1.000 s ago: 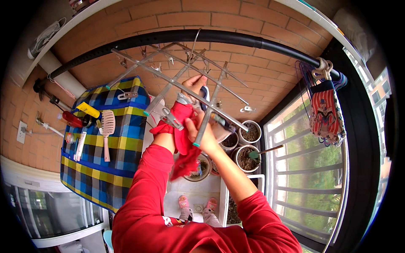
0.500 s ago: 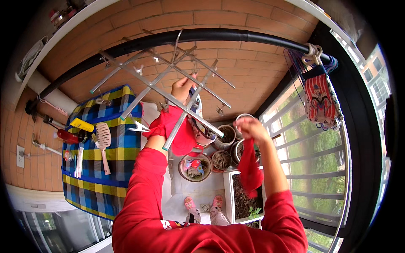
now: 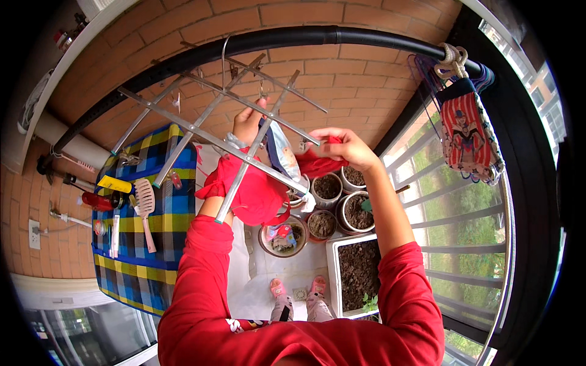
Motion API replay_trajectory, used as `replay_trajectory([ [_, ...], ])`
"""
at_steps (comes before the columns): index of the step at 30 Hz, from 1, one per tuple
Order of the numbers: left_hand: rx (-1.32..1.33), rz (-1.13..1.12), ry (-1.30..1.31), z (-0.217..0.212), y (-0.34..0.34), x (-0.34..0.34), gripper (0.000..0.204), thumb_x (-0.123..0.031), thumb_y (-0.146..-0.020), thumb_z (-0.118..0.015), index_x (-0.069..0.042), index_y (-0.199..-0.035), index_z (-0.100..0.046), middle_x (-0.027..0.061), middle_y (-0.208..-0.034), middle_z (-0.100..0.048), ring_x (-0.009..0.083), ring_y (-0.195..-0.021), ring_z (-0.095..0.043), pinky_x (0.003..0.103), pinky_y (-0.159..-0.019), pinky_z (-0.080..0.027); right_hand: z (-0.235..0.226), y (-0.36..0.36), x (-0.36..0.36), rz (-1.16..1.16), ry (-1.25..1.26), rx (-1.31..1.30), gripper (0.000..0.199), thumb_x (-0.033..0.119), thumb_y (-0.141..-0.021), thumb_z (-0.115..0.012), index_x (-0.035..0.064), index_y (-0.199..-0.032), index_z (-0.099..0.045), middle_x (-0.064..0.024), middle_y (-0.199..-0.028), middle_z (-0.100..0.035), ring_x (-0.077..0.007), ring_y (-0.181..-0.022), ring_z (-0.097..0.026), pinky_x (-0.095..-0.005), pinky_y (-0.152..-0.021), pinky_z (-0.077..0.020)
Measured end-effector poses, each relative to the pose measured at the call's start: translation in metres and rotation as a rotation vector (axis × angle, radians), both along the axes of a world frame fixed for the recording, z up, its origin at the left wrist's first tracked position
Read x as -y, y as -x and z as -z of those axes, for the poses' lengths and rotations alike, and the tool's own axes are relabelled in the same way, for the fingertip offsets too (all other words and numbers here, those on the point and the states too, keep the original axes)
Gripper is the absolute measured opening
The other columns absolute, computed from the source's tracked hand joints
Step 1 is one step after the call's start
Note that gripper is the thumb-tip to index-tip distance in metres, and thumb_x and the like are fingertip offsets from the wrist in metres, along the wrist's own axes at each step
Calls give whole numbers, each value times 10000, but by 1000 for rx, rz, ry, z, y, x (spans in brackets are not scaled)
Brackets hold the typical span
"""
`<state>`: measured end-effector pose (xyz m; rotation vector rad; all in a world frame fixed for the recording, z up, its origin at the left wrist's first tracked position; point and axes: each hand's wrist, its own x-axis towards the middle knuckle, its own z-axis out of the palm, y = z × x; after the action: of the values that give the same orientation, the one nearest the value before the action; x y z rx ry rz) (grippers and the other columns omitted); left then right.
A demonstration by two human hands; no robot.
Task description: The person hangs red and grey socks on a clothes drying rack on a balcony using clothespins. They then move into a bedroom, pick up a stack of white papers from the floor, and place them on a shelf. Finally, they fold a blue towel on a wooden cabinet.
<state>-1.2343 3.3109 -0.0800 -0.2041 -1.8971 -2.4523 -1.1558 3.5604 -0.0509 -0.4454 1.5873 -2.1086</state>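
A metal drying rack (image 3: 213,125) with small clips hangs by its hook from a black pole. My left hand (image 3: 246,126) is raised behind its bars, the fingertips closed at a small metal clip (image 3: 263,100). Just below and right of that hand hangs a white and navy printed cloth (image 3: 282,149). A red garment (image 3: 250,189) is draped over my left wrist and forearm. My right hand (image 3: 349,149), at the rack's right corner, grips a bunched red cloth (image 3: 317,165). The rack bars partly cover my left hand and the garments.
Overhead runs the black pole (image 3: 305,35). Several soil-filled pots (image 3: 326,189) and a white planter (image 3: 334,274) stand below. At left, a checked cloth-covered table (image 3: 177,226) holds a pink hairbrush (image 3: 146,201) and a yellow tube (image 3: 115,184). A striped bag (image 3: 467,131) hangs by the railing.
My right hand has risen and moved left, bringing the dangling red cloth up beside the white and navy cloth. The rack and my left hand appear slightly further left.
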Motion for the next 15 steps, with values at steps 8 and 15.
replay_trajectory([
  [8, 62, 261, -215, 7, -3, 3, 314, -283, -876, -558, -40, -1074, -565, -9, -783, -532, 69, -698, -487, 210, -588, -383, -27, -17, 26, -66, -294, -277, 308, 152, -778, -673, 34, -1053, -600, 46, -684, -535, -48, -568, -453, -192, -554, -394],
  [15, 7, 794, -295, 24, -41, -12, 488, -23, -718, -666, 3, -1138, -419, 141, -1099, -542, 231, -1044, -526, 345, -903, -424, -14, -26, 18, 339, -439, -415, 249, 127, -787, -671, -15, -970, -581, 24, -718, -541, -38, -580, -461, -190, -513, -392],
])
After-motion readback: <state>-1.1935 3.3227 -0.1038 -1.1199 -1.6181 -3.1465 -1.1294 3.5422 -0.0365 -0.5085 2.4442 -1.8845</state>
